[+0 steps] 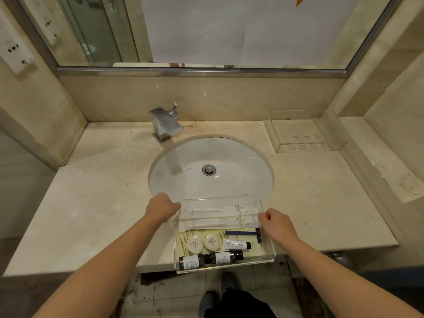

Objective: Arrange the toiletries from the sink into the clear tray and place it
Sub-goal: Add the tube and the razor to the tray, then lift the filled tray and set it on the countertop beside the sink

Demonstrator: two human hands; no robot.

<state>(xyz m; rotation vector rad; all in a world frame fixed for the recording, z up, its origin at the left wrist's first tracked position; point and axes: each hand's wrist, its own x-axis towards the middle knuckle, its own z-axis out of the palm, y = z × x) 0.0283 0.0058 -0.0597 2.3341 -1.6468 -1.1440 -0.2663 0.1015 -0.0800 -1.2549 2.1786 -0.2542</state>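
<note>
A clear tray hangs over the counter's front edge, below the white sink. Inside it lie two white sachets, two round soaps, a small white tube, a blue razor and two dark bottles. My left hand grips the tray's far left corner. My right hand holds its right wall, fingers curled over the rim.
A chrome faucet stands behind the basin. A second clear tray sits at the counter's back right. A mirror runs along the back wall. Below the counter are floor tiles and my shoes.
</note>
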